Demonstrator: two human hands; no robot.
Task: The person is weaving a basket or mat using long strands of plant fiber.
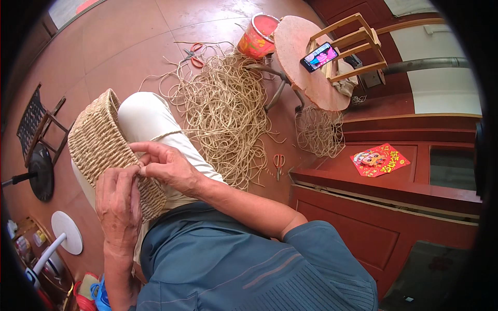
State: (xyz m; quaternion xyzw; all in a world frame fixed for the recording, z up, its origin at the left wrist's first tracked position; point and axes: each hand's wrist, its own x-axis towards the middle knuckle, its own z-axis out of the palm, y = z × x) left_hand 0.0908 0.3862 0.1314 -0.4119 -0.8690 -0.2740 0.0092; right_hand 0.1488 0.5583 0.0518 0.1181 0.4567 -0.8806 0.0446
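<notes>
While I watch through the head view, I count two hands at work on one tan woven rope basket [101, 147], which lies tilted on its side across the lap, resting against the pale trouser leg [150, 119]. I cannot see into the basket from here, so what it holds, if anything, I cannot tell. My left hand [118, 205] lies over the basket's near wall, its fingers curled down and pressing on the weave at the rim. My right hand [165, 165] comes in from the right just beside it, thumb and fingers pinched shut on a thin pale cord strand [165, 136] at the same spot on the rim; the two hands touch there. On the red tiled floor [119, 46] beyond the knee I count two heaps of the same cord: one large loose tangle [225, 106] and one smaller bundle [319, 132] under a round wooden stool top [301, 67]. One phone with a lit screen [318, 56] is propped on that stool. I count two pairs of red-handled scissors, one [195, 54] at the far edge of the big tangle, one [279, 163] near its right side. One orange bucket [258, 36] stands beside the stool; its contents are not clear.
</notes>
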